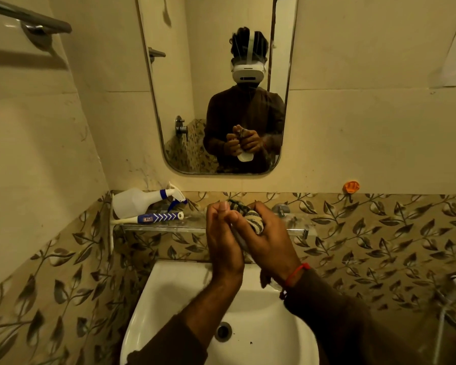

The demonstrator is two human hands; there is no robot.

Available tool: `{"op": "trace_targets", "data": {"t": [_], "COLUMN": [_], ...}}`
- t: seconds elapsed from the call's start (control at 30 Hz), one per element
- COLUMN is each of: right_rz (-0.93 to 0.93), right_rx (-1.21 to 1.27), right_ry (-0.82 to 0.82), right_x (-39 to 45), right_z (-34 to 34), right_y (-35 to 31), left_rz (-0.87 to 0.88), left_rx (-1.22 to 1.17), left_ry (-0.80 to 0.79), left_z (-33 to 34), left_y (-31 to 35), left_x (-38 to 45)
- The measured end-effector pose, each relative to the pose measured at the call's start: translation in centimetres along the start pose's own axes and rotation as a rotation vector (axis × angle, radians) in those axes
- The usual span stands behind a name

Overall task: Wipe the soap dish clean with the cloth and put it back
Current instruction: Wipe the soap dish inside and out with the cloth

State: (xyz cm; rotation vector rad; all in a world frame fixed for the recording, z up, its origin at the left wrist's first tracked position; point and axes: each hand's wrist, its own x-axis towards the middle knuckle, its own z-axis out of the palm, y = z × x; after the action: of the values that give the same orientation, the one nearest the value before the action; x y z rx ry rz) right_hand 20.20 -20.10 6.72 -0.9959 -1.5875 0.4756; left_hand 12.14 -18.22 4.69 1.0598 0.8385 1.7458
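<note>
Holding the soap dish (pixel 238 239) upright above the white sink (pixel 169 291) with left hand (pixel 223 241) curled round its edge; pressing the striped cloth (pixel 250 218) against it with right hand (pixel 270 241), fingers wrapped round the cloth. Behind, on the glass shelf (pixel 169 225), spray bottle (pixel 140 202) lying beside a toothpaste tube (pixel 156 218).

Both forearms wear dark brown long sleeves (pixel 334 320), pushed back from the wrists. A thin red thread band (pixel 296 272) circles the wrist just below the right hand (pixel 267 239).
</note>
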Motion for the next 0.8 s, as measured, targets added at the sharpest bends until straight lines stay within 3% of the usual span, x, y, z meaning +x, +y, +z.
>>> {"op": "trace_targets", "data": {"t": [0.13, 0.23, 0.47, 0.57, 0.63, 0.8], "right_rz": [0.014, -0.025, -0.183, -0.234, -0.234, -0.114], "right_rx": [0.027, 0.023, -0.201, -0.286, -0.328, -0.216], "right_ry": [0.048, 0.016, -0.291, -0.330, -0.330, -0.329], "right_x": [-0.8, -1.2, -1.9, -1.6, -1.5, -1.8], "right_z": [0.8, 0.6, -2.9, -3.7, -3.7, -3.4], "right_y": [-0.5, -0.6, 1.7, 1.5, 1.6, 1.9], "left_rz": [-0.026, -0.238, -0.598, -0.688, -0.612, 0.076], "left_rx": [-0.162, -0.328, -0.421, -0.401, -0.350, 0.204], "left_ry": [0.174, 0.202, 0.188, 0.184, 0.143, -0.152], "left_z": [-0.2, -0.5, -1.4, -1.2, -1.0, -2.1], "left_y": [0.9, 0.9, 2.7, 2.2, 1.4, 0.3], "left_x": [0.4, 0.9, 1.2, 0.7, 0.7, 0.1]}}
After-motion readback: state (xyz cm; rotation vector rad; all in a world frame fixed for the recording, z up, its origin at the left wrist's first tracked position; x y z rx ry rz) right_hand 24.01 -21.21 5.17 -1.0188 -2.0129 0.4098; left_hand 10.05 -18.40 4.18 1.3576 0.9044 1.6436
